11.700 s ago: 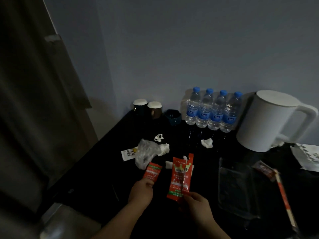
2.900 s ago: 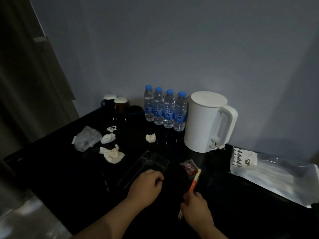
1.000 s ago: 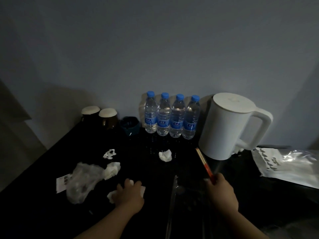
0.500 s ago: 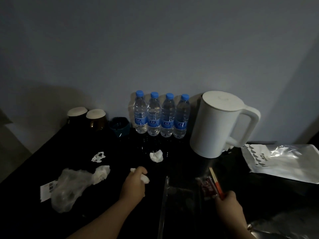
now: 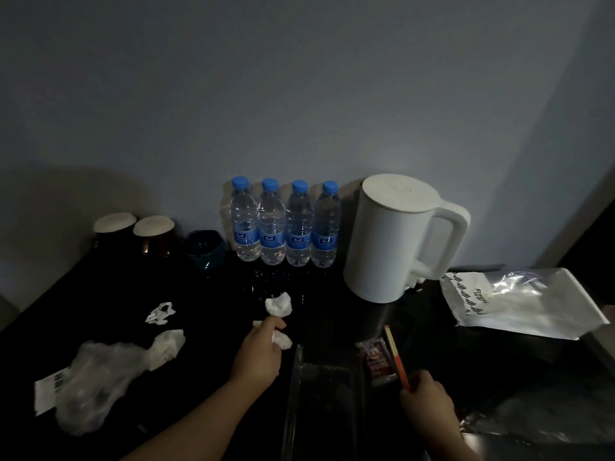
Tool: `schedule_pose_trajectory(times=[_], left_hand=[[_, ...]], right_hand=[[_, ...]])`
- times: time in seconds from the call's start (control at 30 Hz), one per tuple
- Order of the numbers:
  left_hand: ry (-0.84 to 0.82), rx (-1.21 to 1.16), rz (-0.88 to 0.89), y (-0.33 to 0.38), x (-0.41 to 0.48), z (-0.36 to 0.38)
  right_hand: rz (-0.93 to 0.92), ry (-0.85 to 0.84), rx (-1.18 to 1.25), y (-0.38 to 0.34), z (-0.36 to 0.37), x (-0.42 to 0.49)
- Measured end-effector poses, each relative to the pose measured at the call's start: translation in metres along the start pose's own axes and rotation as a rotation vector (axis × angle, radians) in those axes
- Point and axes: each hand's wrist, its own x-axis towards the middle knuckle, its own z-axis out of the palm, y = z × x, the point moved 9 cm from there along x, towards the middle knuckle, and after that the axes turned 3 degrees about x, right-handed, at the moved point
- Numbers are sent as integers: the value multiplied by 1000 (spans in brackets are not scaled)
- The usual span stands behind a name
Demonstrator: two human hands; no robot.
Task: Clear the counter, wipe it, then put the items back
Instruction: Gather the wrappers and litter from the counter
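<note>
On the black counter [image 5: 216, 327], my left hand [image 5: 258, 352] grips a crumpled white tissue [image 5: 282, 339], just short of a second tissue ball [image 5: 279, 305]. My right hand [image 5: 427, 402] holds a red-and-tan chopstick packet [image 5: 395, 354] near the counter's front, next to a small dark red sachet [image 5: 376, 361]. A clear plastic tray [image 5: 319, 404] lies between my hands. More tissue scraps [image 5: 160, 313] and another wad [image 5: 166, 347] lie left, beside a crumpled clear plastic bag [image 5: 93, 390].
Several blue-capped water bottles [image 5: 284, 224] line the back wall beside a white kettle [image 5: 389, 241]. Two capped dark cups [image 5: 133, 234] and a teal ashtray [image 5: 206, 249] stand at back left. A silver foil bag [image 5: 519, 304] lies right; a barcode slip [image 5: 46, 394] lies front left.
My left hand picked up the tissue and moved toward the tissue ball by the bottles. My right hand lowered the chopstick packet toward the front of the counter.
</note>
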Motion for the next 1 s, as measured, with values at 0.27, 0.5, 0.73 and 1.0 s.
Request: schedule_pose_trajectory(times=[0.27,0.5,0.73,1.0], left_hand=[[79,72,-5,-13,5,-31],[242,122,-45,-36,4,-83],[250,442,-55,-48,8,-110],[34,848,-287,-88,32,-112]], right_hand=[[-319,163,6,-86,14,1],[-552,122,-54,-171,51,-9],[-668,-7,-185,-220,94,-12],[-684,-130,-424,-245,120,0]])
